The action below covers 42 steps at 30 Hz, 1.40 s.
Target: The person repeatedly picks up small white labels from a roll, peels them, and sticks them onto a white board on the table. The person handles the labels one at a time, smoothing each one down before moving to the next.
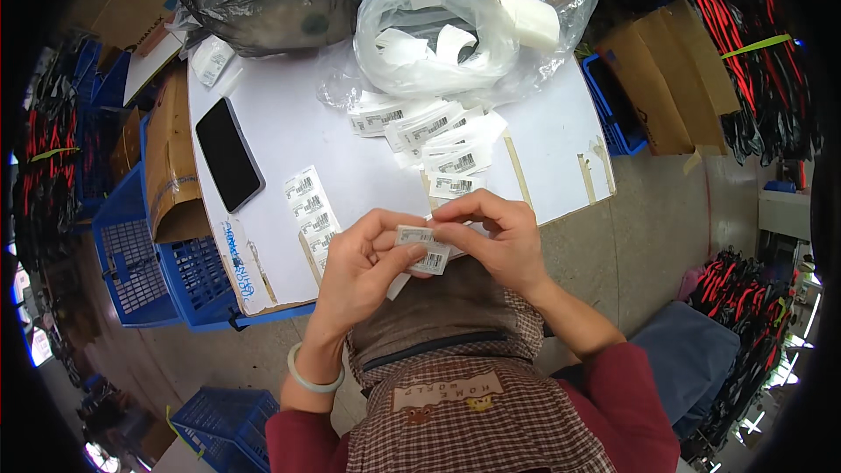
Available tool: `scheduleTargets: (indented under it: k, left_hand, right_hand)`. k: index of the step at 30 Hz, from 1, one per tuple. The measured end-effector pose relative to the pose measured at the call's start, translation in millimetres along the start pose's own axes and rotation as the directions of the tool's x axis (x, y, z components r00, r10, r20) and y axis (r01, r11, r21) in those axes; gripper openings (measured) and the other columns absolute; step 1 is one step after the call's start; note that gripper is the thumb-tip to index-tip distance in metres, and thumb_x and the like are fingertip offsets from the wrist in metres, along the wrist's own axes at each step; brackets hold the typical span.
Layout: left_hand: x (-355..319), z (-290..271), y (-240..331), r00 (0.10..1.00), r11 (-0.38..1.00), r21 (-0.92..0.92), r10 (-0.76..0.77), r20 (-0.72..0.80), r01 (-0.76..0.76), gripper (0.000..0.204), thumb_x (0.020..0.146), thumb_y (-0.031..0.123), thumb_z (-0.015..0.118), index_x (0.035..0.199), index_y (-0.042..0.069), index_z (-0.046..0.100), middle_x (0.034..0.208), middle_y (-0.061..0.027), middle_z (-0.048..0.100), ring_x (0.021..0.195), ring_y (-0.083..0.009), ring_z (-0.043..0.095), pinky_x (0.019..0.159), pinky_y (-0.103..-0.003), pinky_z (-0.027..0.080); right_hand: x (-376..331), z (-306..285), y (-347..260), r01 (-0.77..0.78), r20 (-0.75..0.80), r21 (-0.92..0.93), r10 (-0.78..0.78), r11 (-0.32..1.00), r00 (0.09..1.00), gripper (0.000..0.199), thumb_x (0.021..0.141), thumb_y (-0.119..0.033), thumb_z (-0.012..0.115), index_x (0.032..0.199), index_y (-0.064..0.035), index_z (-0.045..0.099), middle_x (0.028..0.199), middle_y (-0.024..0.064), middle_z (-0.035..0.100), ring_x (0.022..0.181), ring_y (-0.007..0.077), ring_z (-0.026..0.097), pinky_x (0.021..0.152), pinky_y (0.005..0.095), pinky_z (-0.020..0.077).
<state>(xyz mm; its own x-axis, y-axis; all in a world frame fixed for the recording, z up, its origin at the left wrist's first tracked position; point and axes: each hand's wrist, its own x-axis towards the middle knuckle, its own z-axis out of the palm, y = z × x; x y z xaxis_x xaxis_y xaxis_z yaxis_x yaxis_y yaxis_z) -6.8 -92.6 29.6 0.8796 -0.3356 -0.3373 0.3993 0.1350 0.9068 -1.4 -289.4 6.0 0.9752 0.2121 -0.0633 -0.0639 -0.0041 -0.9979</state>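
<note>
With our left grip (361, 252) we hold the barcode labels (431, 261) by the near edge of the desk (302, 136); our right grip (501, 241) pinches their upper edge. Probably we separate them; next needs gentle peeling.

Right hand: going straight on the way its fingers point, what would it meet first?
Likely the white labels held in the left hand, at the fingertips of the right hand; depth and contact are hard to judge from this view.
</note>
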Motion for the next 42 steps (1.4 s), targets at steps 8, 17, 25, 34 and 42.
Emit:
scheduleTargets:
  k: [8,17,25,34,42]
  left_hand:
    - [-44.8,4.8,-33.6,0.981,0.980,0.150,-0.110,-0.162,0.134,0.024,0.089,0.009,0.071,0.104,-0.007,0.060,0.090,-0.0152,0.073,0.083,-0.0147,0.070,0.072,-0.025,0.057]
    - [-20.4,-15.4,-41.6,0.964,0.922,0.321,-0.150,-0.222,0.217,0.014,0.089,0.007,0.066,0.094,-0.006,0.068,0.076,-0.0083,0.069,0.065,-0.0098,0.063,0.056,-0.021,0.048]
    - [7.7,-4.3,-49.4,0.959,0.784,0.564,-0.145,-0.243,0.261,0.025,0.086,0.017,0.075,0.075,-0.004,0.068,0.057,-0.0049,0.063,0.050,-0.0067,0.056,0.046,-0.023,0.040]
    - [3.5,13.4,-62.2,0.949,0.530,0.843,0.211,-0.233,0.089,0.032,0.078,0.027,0.081,0.066,0.006,0.059,0.050,-0.0080,0.058,0.045,-0.0219,0.058,0.045,-0.034,0.043]
    - [2.4,15.3,-64.8,0.930,0.506,0.861,0.288,-0.230,0.056,0.031,0.078,0.026,0.080,0.066,0.007,0.058,0.052,-0.0095,0.058,0.047,-0.0268,0.060,0.045,-0.036,0.043]
  right_hand:
    - [-27.3,-6.6,3.9,0.215,-0.111,-0.157,-0.234,0.964,0.966,0.009,0.084,0.002,0.070,0.091,0.0002,0.065,0.100,0.0115,0.069,0.091,0.0185,0.067,0.077,0.0302,0.0547]
    - [-3.4,-47.0,-4.5,-0.311,-0.044,0.051,0.313,0.949,0.949,0.005,0.094,-0.003,0.062,0.096,0.0007,0.059,0.081,0.0075,0.069,0.075,0.0114,0.067,0.068,0.0240,0.0552]
    - [5.5,-43.5,11.8,-0.218,-0.156,-0.267,0.181,0.939,0.971,0.017,0.092,-0.004,0.063,0.107,-0.0001,0.060,0.080,0.0075,0.069,0.069,0.0125,0.066,0.063,0.0262,0.0514]
    - [19.7,-45.5,22.2,0.280,0.041,-0.740,-0.374,0.612,0.926,0.060,0.070,0.006,0.073,0.127,-0.0085,0.062,0.100,0.0109,0.057,0.090,0.0265,0.055,0.075,0.0360,0.0493]
    - [33.0,-50.5,37.1,0.353,0.032,-0.732,-0.488,0.583,0.872,0.069,0.066,0.004,0.076,0.131,-0.0117,0.060,0.102,0.0112,0.055,0.089,0.0277,0.054,0.075,0.0372,0.0481]
